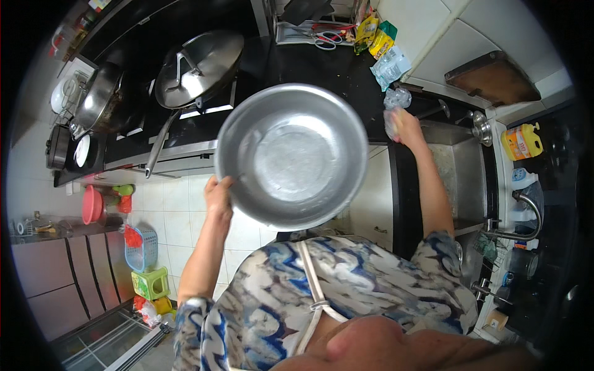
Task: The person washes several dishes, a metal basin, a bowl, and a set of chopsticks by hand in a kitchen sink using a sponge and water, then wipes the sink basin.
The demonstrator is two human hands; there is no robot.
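My left hand (218, 197) grips the rim of a wide, round metal basin (297, 160) at its lower left side. The basin is tilted towards me, and nothing lies inside it. Over on the right, at the counter's edge beside the sink, my right hand (406, 127) has its fingers around a crumpled clear plastic bag (391, 126). Something yellowish and pink shows by the fingers, too small to make out. Another clear plastic bundle (397, 98) lies just beyond that hand.
A lidded pan (199, 69) and a wok (100, 99) stand on the stove at left. Scissors (327, 40) and food packets (383, 44) lie at the back of the black counter (311, 69). The steel sink (468, 176) with its faucet (529, 218) is at right.
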